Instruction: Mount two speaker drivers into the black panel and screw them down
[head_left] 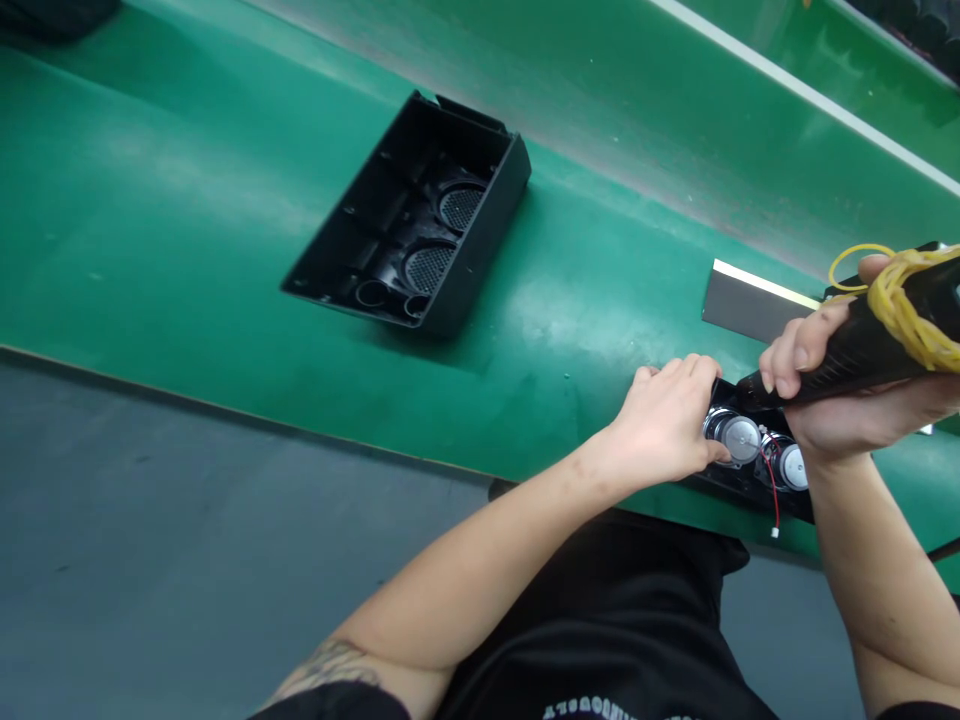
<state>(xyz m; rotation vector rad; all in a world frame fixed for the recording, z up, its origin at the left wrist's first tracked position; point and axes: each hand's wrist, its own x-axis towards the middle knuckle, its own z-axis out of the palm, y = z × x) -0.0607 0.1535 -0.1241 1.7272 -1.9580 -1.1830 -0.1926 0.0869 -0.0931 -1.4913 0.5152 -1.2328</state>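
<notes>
My right hand [832, 385] is wrapped round a black electric screwdriver [870, 340] bound with yellow rubber bands [911, 310]; its tip points down at a black speaker housing [750, 465] near the table's front edge. Two silver speaker drivers [742, 437] and a red wire [771, 485] with a white plug show inside that housing. My left hand [667, 420] grips the housing's left end, fingers curled over its rim. A second, empty black speaker housing [420, 215] lies open side up farther left on the green table [187, 220].
A grey metal plate [750, 300] lies just behind my hands. A white strip [810, 95] runs along the green surface at the back. The grey floor [187, 540] lies below the table's front edge [225, 410].
</notes>
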